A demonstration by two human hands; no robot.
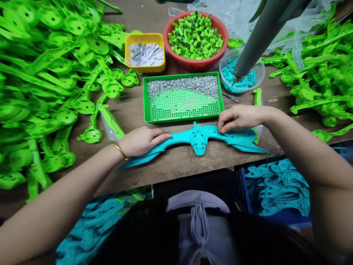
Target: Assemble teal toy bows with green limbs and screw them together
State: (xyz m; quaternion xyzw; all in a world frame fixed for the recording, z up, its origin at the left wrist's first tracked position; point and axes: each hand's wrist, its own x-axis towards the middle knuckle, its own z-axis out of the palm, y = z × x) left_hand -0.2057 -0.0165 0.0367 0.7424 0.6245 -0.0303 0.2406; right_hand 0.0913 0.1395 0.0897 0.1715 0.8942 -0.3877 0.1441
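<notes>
The turquoise winged piece [199, 141] lies on the brown table [171, 167], spanning both sets of fingers, its ridged middle part in the gap between the hands. The fingers of the left hand [142, 141] are pressed together and laid over the left wing, the thumb pointing along it toward the middle; whether they curl round beneath is hidden. The right hand [237, 117] has its fingers bent inward, thumb and fingertips close together on the right wing; I cannot tell whether they pinch anything small. Just beyond the fingers of both hands sits a green tray [182, 118], its perforated floor partly covered by small silvery screws [184, 86]. Farther out from the left fingers stands a yellow container [146, 69] of pale strips [146, 55], with a red bowl [193, 65] of small green parts [195, 38] beside it. Beyond the right fingers is a clear tub [261, 73] of turquoise bits [229, 71], a grey cylindrical tool [259, 40] slanting across it. Bright green pieces are heaped outward of the left fingers, more outward of the right.
</notes>
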